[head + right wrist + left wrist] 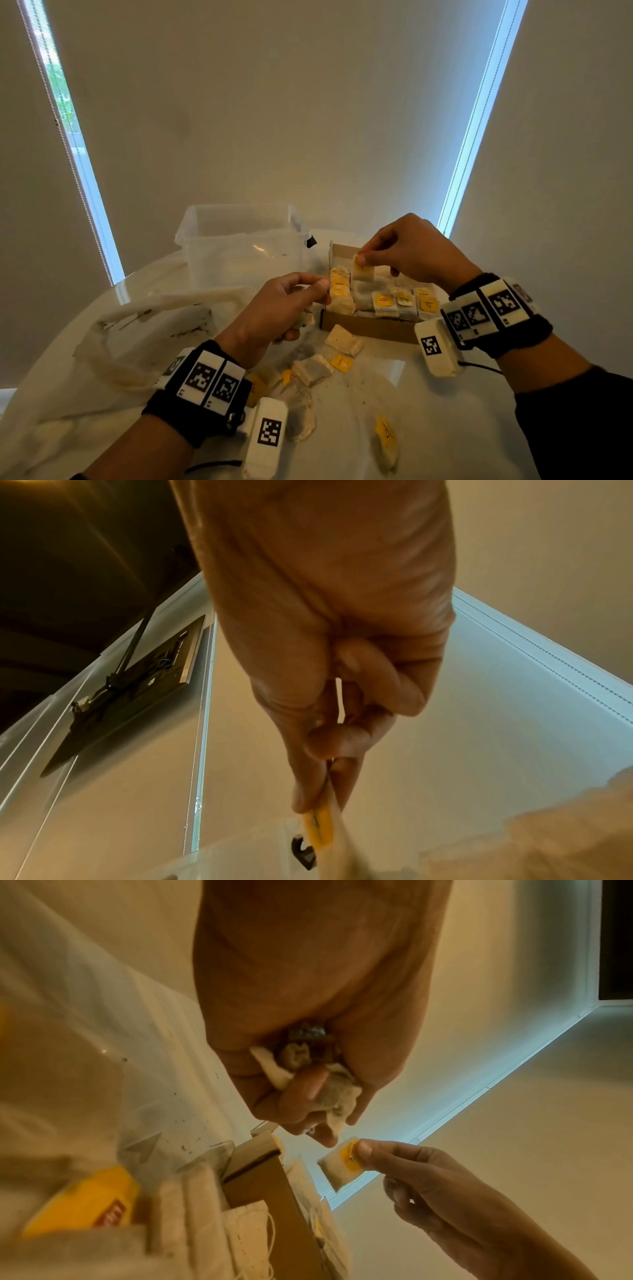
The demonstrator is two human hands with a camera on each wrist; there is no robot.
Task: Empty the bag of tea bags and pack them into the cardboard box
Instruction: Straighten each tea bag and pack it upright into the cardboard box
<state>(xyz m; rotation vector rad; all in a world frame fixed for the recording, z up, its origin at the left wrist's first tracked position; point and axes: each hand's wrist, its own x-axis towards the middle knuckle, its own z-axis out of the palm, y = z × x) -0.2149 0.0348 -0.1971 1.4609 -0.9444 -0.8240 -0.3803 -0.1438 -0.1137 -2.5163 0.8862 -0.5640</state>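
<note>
Inspector: Progress?
Clerk: Bag lies emptied on the bench. Box holds 1 standing row; several tea bags remain loose.
Inspector: Hands?
Clerk: Right hand pinches 1 tea bag above the box, hanging upright, long axis vertical, tag uppermost. Left hand clenches crumpled tea bags.

Your cardboard box sits on the table right of center, tea bags packed upright inside. The plastic tub is behind and left of it. The emptied bag lies left, and loose tea bags lie scattered in front of the box.
</note>
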